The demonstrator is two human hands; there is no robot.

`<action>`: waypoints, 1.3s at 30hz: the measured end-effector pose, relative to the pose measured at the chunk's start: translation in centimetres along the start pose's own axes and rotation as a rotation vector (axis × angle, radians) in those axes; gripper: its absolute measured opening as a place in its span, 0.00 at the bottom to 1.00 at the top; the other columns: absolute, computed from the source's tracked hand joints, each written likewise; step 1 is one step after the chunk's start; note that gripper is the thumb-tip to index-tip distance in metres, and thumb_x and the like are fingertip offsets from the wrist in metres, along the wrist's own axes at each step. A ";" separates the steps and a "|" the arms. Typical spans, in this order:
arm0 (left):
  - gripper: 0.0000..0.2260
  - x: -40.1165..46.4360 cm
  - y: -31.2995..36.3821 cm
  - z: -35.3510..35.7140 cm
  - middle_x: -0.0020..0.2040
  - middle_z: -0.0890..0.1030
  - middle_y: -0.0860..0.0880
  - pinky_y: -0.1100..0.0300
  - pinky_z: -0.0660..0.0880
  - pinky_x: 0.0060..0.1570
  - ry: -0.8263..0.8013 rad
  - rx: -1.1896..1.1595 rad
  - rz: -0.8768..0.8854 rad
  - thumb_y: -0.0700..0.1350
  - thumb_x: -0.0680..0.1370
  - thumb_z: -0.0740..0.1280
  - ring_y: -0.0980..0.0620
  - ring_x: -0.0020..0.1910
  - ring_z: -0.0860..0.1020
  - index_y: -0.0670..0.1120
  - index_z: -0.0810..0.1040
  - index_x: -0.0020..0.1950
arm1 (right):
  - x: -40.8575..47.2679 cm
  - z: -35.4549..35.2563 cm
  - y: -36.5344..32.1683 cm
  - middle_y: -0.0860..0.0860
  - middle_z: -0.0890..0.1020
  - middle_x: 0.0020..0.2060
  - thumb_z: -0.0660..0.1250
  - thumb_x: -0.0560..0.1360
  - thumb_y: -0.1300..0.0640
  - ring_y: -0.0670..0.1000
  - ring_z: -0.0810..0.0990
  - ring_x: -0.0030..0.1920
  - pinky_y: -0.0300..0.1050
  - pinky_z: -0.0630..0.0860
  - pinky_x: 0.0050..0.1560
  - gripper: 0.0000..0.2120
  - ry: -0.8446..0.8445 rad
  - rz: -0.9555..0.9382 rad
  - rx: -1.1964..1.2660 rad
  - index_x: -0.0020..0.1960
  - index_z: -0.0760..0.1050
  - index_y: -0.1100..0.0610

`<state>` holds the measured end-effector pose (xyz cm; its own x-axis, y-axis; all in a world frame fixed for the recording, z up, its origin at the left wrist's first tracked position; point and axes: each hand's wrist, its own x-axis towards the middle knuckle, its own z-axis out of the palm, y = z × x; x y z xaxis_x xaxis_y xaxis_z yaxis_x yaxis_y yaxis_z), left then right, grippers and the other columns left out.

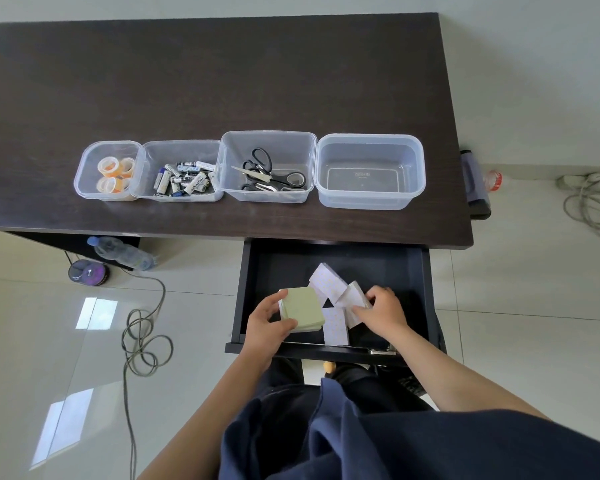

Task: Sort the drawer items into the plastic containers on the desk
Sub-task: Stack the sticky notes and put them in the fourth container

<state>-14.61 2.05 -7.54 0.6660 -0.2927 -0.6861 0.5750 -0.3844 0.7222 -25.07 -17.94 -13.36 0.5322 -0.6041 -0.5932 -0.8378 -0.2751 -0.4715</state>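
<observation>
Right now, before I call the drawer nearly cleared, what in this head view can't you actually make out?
- Drawer rear: in shadow under the desk edge, contents unreadable.
- Drawer floor beneath the left hand and right hand: covered.
- Green sticky note pad: sheet count too small to tell.
- Patterned note pads: overlapping, exact number unclear.
- Battery labels: mostly too small.
- Metal item at drawer front: partly hidden by the right arm.

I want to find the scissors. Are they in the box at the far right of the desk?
No, the scissors lie in the third box from the left; the far right box holds nothing.
</observation>
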 end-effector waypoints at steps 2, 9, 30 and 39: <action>0.25 0.2 0.1 0.1 0.55 0.78 0.50 0.55 0.80 0.51 -0.008 -0.019 -0.002 0.27 0.72 0.67 0.56 0.51 0.77 0.51 0.75 0.62 | -0.9 -0.7 -0.7 0.51 0.78 0.39 0.70 0.70 0.55 0.50 0.75 0.36 0.44 0.70 0.34 0.10 0.022 0.020 0.155 0.45 0.72 0.60; 0.25 0.6 0.6 1.3 0.56 0.78 0.50 0.54 0.80 0.53 -0.069 0.043 0.017 0.30 0.71 0.69 0.50 0.58 0.77 0.51 0.75 0.64 | -4.2 -3.1 -3.3 0.47 0.77 0.39 0.69 0.71 0.56 0.46 0.75 0.38 0.37 0.70 0.36 0.07 0.202 -0.111 0.384 0.44 0.71 0.55; 0.24 -0.2 3.0 3.9 0.56 0.81 0.49 0.49 0.80 0.54 -0.234 -0.110 0.112 0.30 0.72 0.68 0.47 0.55 0.81 0.50 0.75 0.64 | -4.4 -2.1 -5.4 0.47 0.73 0.54 0.70 0.73 0.52 0.42 0.73 0.52 0.30 0.67 0.46 0.11 0.097 -0.277 0.375 0.53 0.73 0.47; 0.25 0.2 3.6 3.3 0.58 0.80 0.48 0.44 0.78 0.57 -0.270 -0.101 0.104 0.29 0.73 0.67 0.45 0.57 0.80 0.49 0.74 0.66 | -4.1 -3.0 -5.1 0.40 0.76 0.53 0.72 0.72 0.57 0.41 0.75 0.55 0.32 0.71 0.50 0.20 0.077 -0.263 0.532 0.62 0.72 0.50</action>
<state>-13.96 -2.27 -5.35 0.5813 -0.5529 -0.5970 0.5641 -0.2551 0.7854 -23.32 -16.33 -6.53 0.6864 -0.6242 -0.3731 -0.4928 -0.0219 -0.8699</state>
